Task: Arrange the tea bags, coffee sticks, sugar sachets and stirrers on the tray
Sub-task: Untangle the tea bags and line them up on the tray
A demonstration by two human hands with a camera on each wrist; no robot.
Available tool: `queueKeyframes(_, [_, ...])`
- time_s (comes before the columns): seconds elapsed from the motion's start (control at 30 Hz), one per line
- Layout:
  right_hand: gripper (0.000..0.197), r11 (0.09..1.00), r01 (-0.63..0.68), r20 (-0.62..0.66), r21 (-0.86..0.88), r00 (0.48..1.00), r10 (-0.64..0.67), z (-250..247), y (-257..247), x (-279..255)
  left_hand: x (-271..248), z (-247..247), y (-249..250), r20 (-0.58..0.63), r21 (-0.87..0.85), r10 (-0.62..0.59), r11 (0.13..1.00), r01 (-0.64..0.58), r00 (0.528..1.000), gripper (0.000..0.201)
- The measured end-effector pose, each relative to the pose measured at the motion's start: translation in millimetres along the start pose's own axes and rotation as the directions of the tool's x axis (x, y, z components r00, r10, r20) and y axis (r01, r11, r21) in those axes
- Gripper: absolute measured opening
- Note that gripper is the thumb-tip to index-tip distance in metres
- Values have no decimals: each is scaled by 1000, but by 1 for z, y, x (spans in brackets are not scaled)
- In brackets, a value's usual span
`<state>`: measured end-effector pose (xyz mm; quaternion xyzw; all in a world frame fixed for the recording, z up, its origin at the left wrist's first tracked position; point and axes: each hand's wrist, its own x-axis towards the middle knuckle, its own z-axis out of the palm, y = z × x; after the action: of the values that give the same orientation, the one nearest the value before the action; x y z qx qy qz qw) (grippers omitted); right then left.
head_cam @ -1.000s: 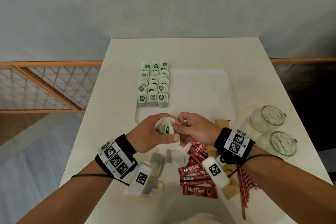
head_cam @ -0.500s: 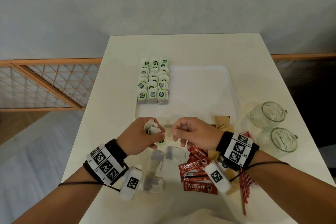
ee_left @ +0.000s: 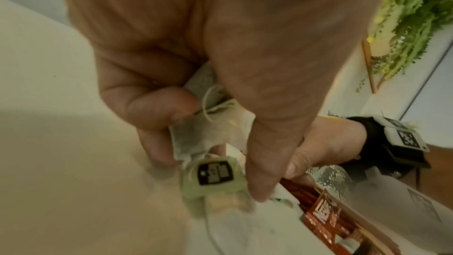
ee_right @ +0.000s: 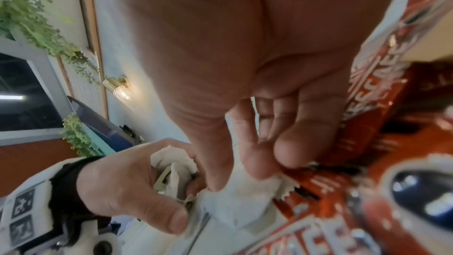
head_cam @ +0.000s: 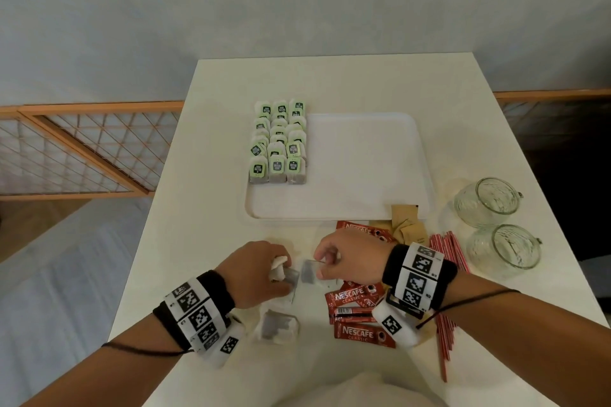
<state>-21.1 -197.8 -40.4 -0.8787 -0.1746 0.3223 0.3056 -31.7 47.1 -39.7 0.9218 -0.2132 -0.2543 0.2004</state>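
Observation:
Near the table's front, my left hand [head_cam: 285, 274] grips a small bunch of tea bags [ee_left: 210, 123], and a green tag [ee_left: 213, 174] hangs below its fingers. Just to its right, my right hand [head_cam: 319, 265] pinches the top of a loose tea bag [head_cam: 310, 275] lying on the table, thumb and forefinger on its paper [ee_right: 245, 189]. Another loose tea bag [head_cam: 276, 327] lies nearer me. The white tray [head_cam: 363, 205] holds three rows of green-tagged tea bags [head_cam: 279, 142] along its left side. Red coffee sticks [head_cam: 353, 307], brown sugar sachets [head_cam: 408, 221] and red stirrers [head_cam: 446, 254] lie off the tray under and beside my right wrist.
Two glass cups [head_cam: 486, 201] [head_cam: 506, 248] lie on their sides at the table's right edge. The right two thirds of the tray bear nothing. A wooden railing [head_cam: 82, 149] runs beyond the table's left edge.
Both hands have dropped from above the tray's near edge down to the table near me. My right hand has let go of the bunch and now pinches a loose tea bag.

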Motion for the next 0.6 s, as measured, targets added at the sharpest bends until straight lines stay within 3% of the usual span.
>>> queueKeyframes(0.13, [18,999,-18,-34,-49,999,16,5,-2,3,3,4,0,1,37,-30,999,30,1000,23])
queueKeyframes(0.37, [8,1000,18,-23,-13,1000,-18,1,-4,0,-2,-13,0,12,-291,-33,956,35,999,19])
queueKeyframes(0.47, [18,999,38,-22,-33,999,-39,-3,-7,-1,-5,-18,1,6,-410,-53,911,51,999,17])
queueKeyframes(0.53, [33,993,25,9,-119,1000,-24,0,-8,-2,-8,-21,2,3,-457,-59,888,54,998,19])
queueKeyframes(0.6, [35,978,29,24,-207,999,-24,5,-8,-2,-10,-21,4,23,-439,-37,897,44,999,16])
